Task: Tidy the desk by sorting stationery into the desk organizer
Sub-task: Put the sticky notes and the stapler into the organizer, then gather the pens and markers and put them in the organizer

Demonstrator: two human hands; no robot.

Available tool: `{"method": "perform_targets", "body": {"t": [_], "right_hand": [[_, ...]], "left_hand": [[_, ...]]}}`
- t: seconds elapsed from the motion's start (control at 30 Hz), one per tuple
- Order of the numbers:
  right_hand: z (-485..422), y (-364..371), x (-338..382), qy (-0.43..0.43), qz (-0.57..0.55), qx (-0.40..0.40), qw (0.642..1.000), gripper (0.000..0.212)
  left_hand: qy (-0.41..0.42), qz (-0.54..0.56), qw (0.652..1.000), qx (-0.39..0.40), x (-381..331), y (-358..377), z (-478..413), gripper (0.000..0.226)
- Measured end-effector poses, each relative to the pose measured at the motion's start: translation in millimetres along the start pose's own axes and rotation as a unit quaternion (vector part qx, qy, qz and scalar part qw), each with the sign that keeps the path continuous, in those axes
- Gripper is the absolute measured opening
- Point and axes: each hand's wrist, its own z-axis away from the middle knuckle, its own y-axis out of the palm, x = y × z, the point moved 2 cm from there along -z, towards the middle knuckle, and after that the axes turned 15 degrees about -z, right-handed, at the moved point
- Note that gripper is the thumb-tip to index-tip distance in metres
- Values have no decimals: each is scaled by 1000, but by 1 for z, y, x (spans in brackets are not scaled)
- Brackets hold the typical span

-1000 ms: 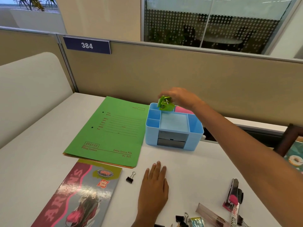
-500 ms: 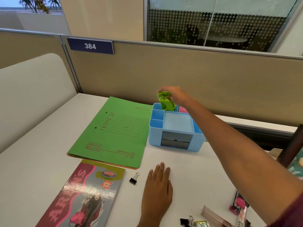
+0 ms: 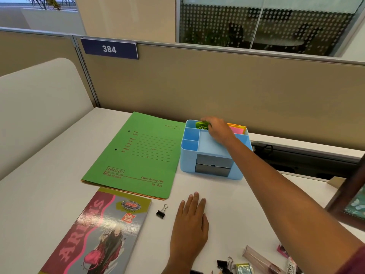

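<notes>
Two hands worked: the right hand gripped a green stapler, low in the blue desk organizer's rear compartment; the left hand lay flat, open. Releasing only once seated looked wise.

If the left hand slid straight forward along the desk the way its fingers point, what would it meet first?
Probably the blue organizer, at its grey drawers; the left hand lies flat, with bare desk between.

Bright, even daylight w/ soft shadows – glare on glossy magazine; wide-angle bowing at edges – right hand slightly blurred.
</notes>
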Motion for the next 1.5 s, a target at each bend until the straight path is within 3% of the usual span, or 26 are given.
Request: {"method": "perform_targets", "body": {"t": [0.1, 0.27, 0.57, 0.77, 1.0, 1.33, 1.5], "right_hand": [[10, 1, -2, -2, 53, 8, 999, 38], [22, 10, -5, 0, 137, 60, 989, 56], [30, 7, 6, 9, 134, 99, 986, 60], [99, -8, 28, -72, -1, -41, 997, 53], [230, -26, -15, 56, -132, -208, 968, 56], [358, -14, -42, 122, -144, -309, 932, 55], [387, 0, -41, 126, -88, -342, 927, 47]], "left_hand": [[2, -2, 1000, 4, 0, -1, 0, 43], [1, -16, 1000, 14, 0, -3, -1, 44], [-4, -23, 1000, 11, -1, -7, -2, 44], [-4, -20, 1000, 0, -2, -9, -3, 45], [-6, -22, 1000, -3, -2, -11, -3, 45], [13, -30, 999, 12, 1, -15, 0, 45], [41, -43, 998, 27, 5, -16, 13, 49]]}}
